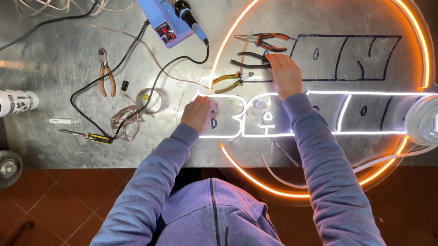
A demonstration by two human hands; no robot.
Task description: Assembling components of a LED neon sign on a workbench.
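Reaching up-frame, the right hand (284, 74) lies on the black-handled pliers (249, 63) at centre top of the frame, fingers curled over the handle end, so the grip looks clamped on them, though the fingertips are hidden under the hand and I can't tell how firmly. Pliers' long axis runs roughly left-right across the picture, jaws pointing left, handles under the hand. A 2nd pair, red-handled pliers (264, 39), sits just above, same left-right lie, not touched. Yellow-handled cutters (226, 80) lie just below-left, tilted.

Left hand (198, 113) is lower, left of centre, fist closed w/ knuckles up, resting on the left end of the lit white letters (241, 123); looks shut on something small but what it holds can't be made out. Right hand is clearly the nearer one to the pliers; left is well apart from them, down-frame.

Right arm stretched, sleeve running from lower right up to the wrist, crossing the white strip. Left arm bent, elbow near bottom centre.

All sits on the clear round sign panel (323, 18) ringed by an orange glowing strip (230, 34), on the metal tabletop (58, 62). Coil of white strip (436, 119) at right edge. Blue soldering station (162, 19) upper left, orange-handled cutters (106, 71) left of centre.
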